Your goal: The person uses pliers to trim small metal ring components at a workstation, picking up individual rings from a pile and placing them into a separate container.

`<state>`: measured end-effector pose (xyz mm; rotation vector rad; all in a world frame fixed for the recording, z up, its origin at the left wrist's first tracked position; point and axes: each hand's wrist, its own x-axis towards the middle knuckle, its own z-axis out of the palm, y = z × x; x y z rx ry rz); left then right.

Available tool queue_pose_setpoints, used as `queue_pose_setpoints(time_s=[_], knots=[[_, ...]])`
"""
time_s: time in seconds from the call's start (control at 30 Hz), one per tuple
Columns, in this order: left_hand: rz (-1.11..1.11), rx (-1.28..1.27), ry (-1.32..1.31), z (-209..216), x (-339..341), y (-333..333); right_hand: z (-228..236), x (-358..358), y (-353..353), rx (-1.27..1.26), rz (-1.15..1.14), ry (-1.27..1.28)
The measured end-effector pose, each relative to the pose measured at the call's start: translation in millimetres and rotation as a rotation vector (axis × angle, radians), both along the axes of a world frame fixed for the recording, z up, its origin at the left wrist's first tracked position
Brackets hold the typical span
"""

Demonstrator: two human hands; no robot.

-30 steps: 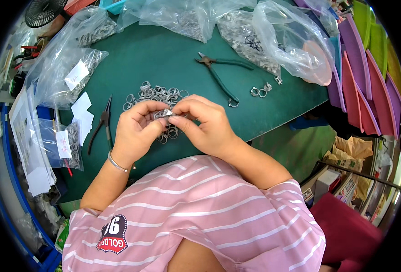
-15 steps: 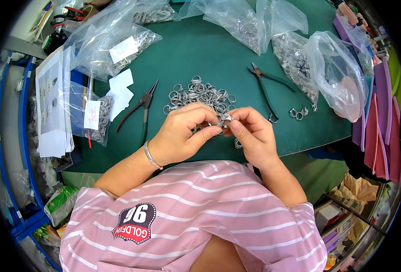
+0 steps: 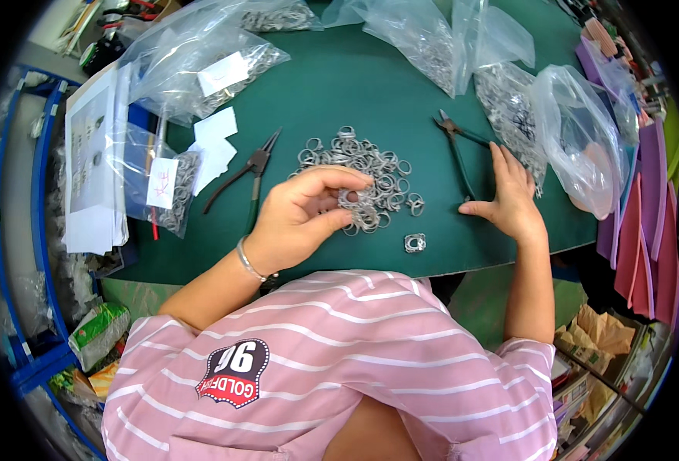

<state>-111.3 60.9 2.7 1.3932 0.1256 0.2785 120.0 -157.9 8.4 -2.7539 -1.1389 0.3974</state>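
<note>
My left hand [image 3: 297, 211] is curled at the near edge of a heap of silver metal rings [image 3: 366, 157]. A ring [image 3: 347, 198] shows between its bent fingers and thumb, though the rings behind make its outline hard to follow. My right hand [image 3: 512, 196] is spread over the green-handled cutting pliers [image 3: 455, 150], thumb by one handle's end and fingers along the other handle. The cutter's jaws point away from me. A small cluster of rings [image 3: 415, 243] lies near the table edge. Left of the heap, long-nose pliers [image 3: 258, 160] rest with their tips pointing away.
Clear bags of metal parts [image 3: 236, 73] stand at the back left, others [image 3: 508, 100] at the back right. Paper slips [image 3: 215, 142] and a stack of sheets [image 3: 94, 165] lie left on the green table [image 3: 332, 77]. Purple and pink sheets [image 3: 650, 215] stand at the right.
My hands have parted. The right one has let go of the ring work and moved right to the cutting pliers, covering the loose rings there. My left hand has stayed by the heap.
</note>
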Motion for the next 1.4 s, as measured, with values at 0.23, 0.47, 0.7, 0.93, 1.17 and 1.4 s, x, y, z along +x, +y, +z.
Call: queue_pose_setpoints(time_s=[0.23,0.47,0.7,0.93,1.17,1.4], knots=[[0.026,-0.249,0.018,1.8,0.8,-2.1,-2.1,15.5,8.7,-0.045,0.05,0.007],[0.046,-0.237,-0.057,0.8,-2.8,0.1,-1.3,34.4,14.6,0.222,-0.142,0.253],[0.125,-0.251,-0.105,-4.5,-0.3,4.0,9.0,-38.4,19.3,0.85,0.05,1.402],[0.071,-0.111,-0.195,-3.2,-3.4,13.1,6.7,-78.6,15.0,0.579,0.055,1.338],[0.027,-0.129,-0.196,-1.0,-6.8,12.6,18.1,-79.8,28.9,0.507,0.376,0.826],[0.003,0.057,-0.104,5.7,-11.1,14.6,24.1,-74.8,30.7,0.478,0.44,0.822]])
